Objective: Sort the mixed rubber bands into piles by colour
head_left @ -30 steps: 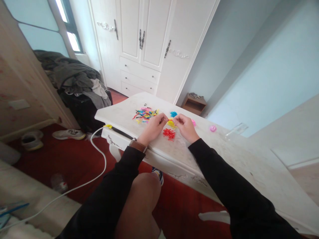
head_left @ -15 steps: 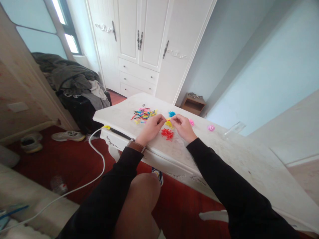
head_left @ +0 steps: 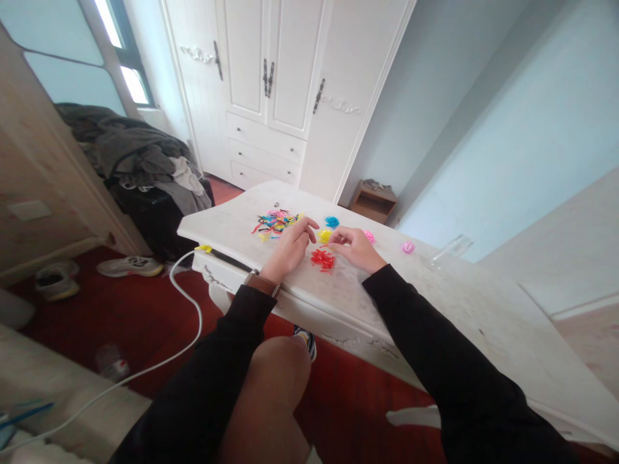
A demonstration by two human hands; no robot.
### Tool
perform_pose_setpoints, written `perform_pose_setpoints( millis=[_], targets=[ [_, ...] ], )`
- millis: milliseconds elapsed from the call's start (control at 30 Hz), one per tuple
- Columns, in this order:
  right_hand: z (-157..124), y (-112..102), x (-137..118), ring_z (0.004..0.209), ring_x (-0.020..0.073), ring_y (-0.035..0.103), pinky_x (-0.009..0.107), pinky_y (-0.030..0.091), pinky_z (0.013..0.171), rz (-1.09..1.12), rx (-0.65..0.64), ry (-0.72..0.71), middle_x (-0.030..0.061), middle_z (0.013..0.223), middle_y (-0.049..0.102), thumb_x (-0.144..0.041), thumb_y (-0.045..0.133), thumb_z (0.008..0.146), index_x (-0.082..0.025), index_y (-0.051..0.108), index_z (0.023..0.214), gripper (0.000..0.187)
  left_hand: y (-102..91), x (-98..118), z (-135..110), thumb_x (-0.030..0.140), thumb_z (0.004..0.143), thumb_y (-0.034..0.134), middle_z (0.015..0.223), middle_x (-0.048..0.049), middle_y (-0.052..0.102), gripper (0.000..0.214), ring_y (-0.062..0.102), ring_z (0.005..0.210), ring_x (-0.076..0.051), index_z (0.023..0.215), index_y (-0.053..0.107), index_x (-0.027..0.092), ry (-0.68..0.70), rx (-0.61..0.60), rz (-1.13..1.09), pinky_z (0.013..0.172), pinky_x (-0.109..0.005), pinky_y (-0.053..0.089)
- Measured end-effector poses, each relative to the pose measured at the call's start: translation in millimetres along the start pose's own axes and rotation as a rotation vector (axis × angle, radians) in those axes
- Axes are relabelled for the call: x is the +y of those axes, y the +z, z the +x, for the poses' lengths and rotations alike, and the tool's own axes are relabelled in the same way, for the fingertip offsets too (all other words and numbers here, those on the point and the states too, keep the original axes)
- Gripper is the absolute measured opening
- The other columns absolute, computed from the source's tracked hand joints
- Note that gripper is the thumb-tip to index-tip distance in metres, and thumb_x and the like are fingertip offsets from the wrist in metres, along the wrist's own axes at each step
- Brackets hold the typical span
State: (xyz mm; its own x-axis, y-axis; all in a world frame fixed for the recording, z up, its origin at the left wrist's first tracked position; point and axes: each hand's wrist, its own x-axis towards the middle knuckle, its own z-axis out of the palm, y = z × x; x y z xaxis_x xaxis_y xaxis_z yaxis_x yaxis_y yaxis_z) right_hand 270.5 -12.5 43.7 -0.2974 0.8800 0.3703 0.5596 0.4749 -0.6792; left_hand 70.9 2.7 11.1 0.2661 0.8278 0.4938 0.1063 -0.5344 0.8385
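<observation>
My left hand is open over the table, fingers loosely apart, beside a mixed pile of small coloured elastic bands. Just above a red pile of bands, my right hand is closed in a pinch. A small red band seems to show at its fingertips, though it is too small to be sure. Between the two hands lies a yellow pile, with a blue pile behind it. The right hand partly hides a pink pile.
A lilac-pink clump and a clear container are on the white table to the right. A white cable with a yellow end hangs at the left edge. Beyond stands a white wardrobe.
My hands were together, stretching a small yellow-and-red piece between their fingertips. Now they are apart: the left has opened, and the right has lowered slightly towards the red pile.
</observation>
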Motion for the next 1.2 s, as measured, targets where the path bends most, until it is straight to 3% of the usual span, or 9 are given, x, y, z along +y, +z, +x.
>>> perform_pose_setpoints(
  millis=[200, 367, 500, 733, 1000, 1200],
  targets=[
    [-1, -2, -4, 0.07, 0.016, 0.06, 0.032, 0.047, 0.072, -0.041, -0.094, -0.025, 0.0003, 0.073, 0.068, -0.022, 0.067, 0.072, -0.019, 0.068, 0.071, 0.003, 2.2, -8, 3, 0.001, 0.072, 0.039, 0.092, -0.0023, 0.068, 0.04, 0.058, 0.065, -0.012, 0.104, 0.054, 0.02, 0.031, 0.011, -0.004, 0.068, -0.028, 0.047],
    [-2, 2, -8, 0.072, 0.0168, 0.06, 0.033, 0.047, 0.073, -0.064, -0.01, -0.075, 0.0007, 0.076, 0.069, -0.023, 0.068, 0.077, -0.021, 0.068, 0.074, 0.003, 4.8, -8, 2, -0.001, 0.079, 0.039, 0.11, -0.006, 0.067, 0.038, 0.067, 0.073, -0.01, 0.11, 0.049, 0.02, 0.093, 0.033, -0.055, 0.074, -0.027, 0.052],
    [-2, 8, -8, 0.075, 0.0176, 0.06, 0.033, 0.048, 0.074, -0.094, 0.099, -0.158, 0.0021, 0.08, 0.066, -0.025, 0.069, 0.082, -0.021, 0.069, 0.079, 0.005, 5.7, -6, 1, 0.001, 0.083, 0.042, 0.116, -0.0077, 0.065, 0.037, 0.068, 0.078, -0.01, 0.114, 0.048, 0.02, 0.089, 0.011, -0.106, 0.066, -0.023, 0.051],
    [-1, 13, -8, 0.08, 0.0185, 0.06, 0.034, 0.048, 0.076, -0.119, 0.141, -0.192, 0.0032, 0.084, 0.062, -0.032, 0.069, 0.091, -0.023, 0.075, 0.093, 0.012, 6.6, -5, 1, 0.003, 0.084, 0.051, 0.121, -0.007, 0.063, 0.04, 0.068, 0.086, -0.011, 0.119, 0.049, 0.022, 0.093, -0.061, -0.229, 0.076, -0.024, 0.057],
    [-1, 14, -7, 0.08, 0.0193, 0.06, 0.035, 0.048, 0.077, -0.14, 0.122, -0.235, 0.0038, 0.084, 0.065, -0.024, 0.07, 0.091, -0.022, 0.077, 0.087, 0.009, 7.6, -7, 0, 0.004, 0.085, 0.055, 0.119, -0.0067, 0.062, 0.038, 0.069, 0.094, -0.013, 0.118, 0.051, 0.022, 0.127, -0.109, -0.281, 0.083, -0.027, 0.058],
    [0, 16, -5, 0.078, 0.0181, 0.059, 0.034, 0.047, 0.074, -0.138, 0.169, -0.267, 0.0026, 0.08, 0.064, -0.023, 0.068, 0.092, -0.021, 0.076, 0.083, 0.012, 6.7, -5, 0, 0.01, 0.087, 0.061, 0.11, -0.0039, 0.063, 0.029, 0.068, 0.082, -0.012, 0.112, 0.053, 0.021, 0.139, -0.08, -0.223, 0.079, -0.028, 0.056]
  ],
)
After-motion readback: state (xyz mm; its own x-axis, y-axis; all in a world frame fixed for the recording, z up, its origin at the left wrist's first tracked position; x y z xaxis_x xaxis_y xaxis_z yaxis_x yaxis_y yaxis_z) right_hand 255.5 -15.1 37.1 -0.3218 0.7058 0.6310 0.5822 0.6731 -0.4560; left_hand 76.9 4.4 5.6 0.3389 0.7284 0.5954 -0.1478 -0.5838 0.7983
